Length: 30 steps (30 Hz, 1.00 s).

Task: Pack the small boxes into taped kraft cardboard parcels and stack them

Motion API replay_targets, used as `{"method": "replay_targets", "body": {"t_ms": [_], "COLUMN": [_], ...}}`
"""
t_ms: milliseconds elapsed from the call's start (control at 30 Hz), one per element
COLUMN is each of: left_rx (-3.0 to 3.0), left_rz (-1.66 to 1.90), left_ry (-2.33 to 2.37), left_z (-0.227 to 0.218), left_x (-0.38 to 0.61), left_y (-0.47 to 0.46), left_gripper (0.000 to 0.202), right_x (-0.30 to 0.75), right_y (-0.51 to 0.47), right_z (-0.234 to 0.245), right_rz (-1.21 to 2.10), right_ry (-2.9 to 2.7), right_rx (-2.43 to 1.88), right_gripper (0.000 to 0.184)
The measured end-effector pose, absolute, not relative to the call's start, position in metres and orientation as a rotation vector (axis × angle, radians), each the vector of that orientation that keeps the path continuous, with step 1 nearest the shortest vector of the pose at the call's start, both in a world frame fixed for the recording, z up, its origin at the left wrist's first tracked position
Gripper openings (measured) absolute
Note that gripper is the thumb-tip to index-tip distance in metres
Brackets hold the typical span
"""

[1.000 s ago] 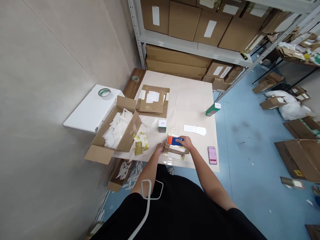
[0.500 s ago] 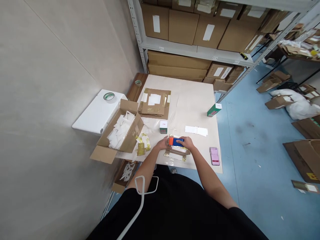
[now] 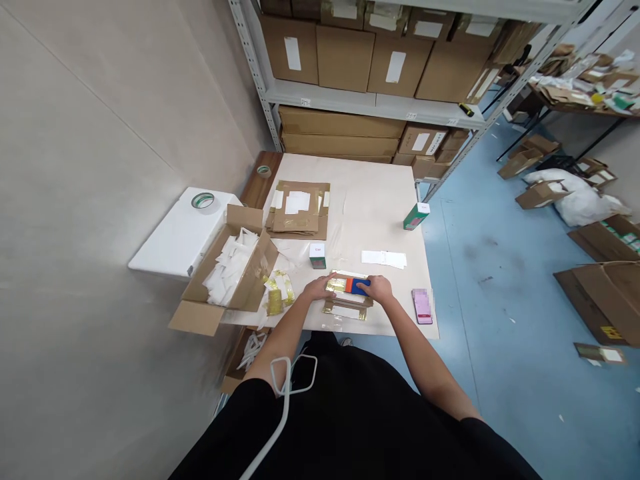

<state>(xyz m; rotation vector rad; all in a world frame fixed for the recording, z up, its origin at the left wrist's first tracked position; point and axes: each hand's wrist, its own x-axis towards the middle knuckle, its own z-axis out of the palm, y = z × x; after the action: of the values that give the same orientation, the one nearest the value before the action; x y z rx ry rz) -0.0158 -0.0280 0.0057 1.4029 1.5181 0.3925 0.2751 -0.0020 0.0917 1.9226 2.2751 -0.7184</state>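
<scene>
On the near part of the table lies a flat cardboard piece (image 3: 347, 311) with white labels and shiny yellowish tape on it. My left hand (image 3: 319, 288) holds its left end, thumb and fingers closed at the edge. From the right, my right hand (image 3: 379, 289) grips a small oblong blue-and-orange object (image 3: 357, 287), whose exact kind I cannot make out. Its orange end points left, over the cardboard. Just beyond my left hand stands a small green-and-white box (image 3: 317, 256). A roll of yellowish tape (image 3: 275, 302) lies left of that hand.
An open carton (image 3: 197, 318) of white pieces stands at left. Stacked flat cardboard (image 3: 320, 230), white label strips (image 3: 384, 259), a green box (image 3: 416, 216) and a phone (image 3: 423, 307) lie about the table (image 3: 375, 200). Shelving (image 3: 320, 95) with cartons rises behind.
My right hand has drawn the blue-and-orange object rightward, away from my left hand, baring cardboard and tape between them. My left hand stays at the cardboard's left end. The view has shifted slightly.
</scene>
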Motion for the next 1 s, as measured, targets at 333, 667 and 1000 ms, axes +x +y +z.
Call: {"method": "replay_targets", "body": {"t_ms": [333, 667, 1000], "left_rx": [1.418, 1.502, 1.616], "left_rz": [0.326, 0.225, 0.118], "left_ry": [1.486, 1.438, 1.446], "left_z": [0.008, 0.011, 0.007], "left_x": [-0.016, -0.016, -0.014], "left_y": [-0.025, -0.022, -0.022], "left_gripper": [0.099, 0.107, 0.107], "right_x": [0.355, 0.42, 0.408], "right_y": [-0.009, -0.021, -0.026], "right_z": [0.104, 0.108, 0.09], "right_rz": [-0.727, -0.758, -0.757], "right_ry": [2.173, 2.012, 1.882], "right_rx": [2.057, 2.135, 2.111], "right_gripper": [0.048, 0.045, 0.052]}}
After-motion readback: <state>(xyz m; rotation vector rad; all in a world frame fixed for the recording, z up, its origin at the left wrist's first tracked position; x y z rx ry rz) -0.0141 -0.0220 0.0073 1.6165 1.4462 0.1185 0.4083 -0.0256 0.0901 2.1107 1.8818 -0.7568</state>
